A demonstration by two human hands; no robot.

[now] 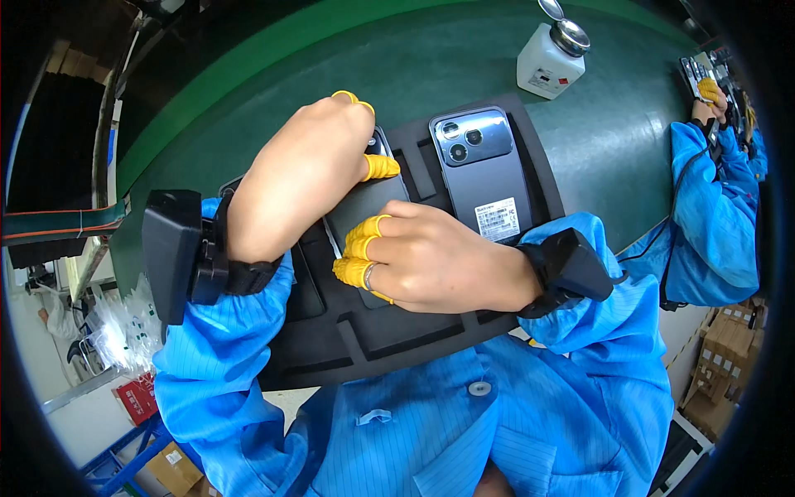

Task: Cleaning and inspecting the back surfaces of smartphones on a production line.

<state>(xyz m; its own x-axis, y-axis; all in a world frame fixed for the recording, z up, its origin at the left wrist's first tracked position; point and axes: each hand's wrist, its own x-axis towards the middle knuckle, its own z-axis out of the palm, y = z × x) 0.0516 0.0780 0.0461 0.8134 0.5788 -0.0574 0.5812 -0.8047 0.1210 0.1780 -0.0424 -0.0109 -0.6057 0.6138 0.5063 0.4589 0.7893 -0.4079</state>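
A dark smartphone [364, 207] lies in the middle slot of a black foam tray [393, 335], with both my hands on it. My left hand [306, 157] bends over its upper end, fingers closed about it in yellow finger cots. At the lower part, my right hand [439, 257] has its yellow-cotted fingers curled around the phone's left edge. In the right slot another smartphone [480, 170] rests back up, showing a shiny camera panel and a white label. A further dark smartphone [305, 290] sits at the tray's left, mostly hidden under my left arm.
A white pump bottle [551, 62] with a raised metal lid stands at the back right of the green table [613, 124]. To the right, a co-worker's blue sleeve [704, 215] reaches in. Clear plastic bags [124, 327] lie at the left; cardboard boxes [729, 356] are stacked lower right.
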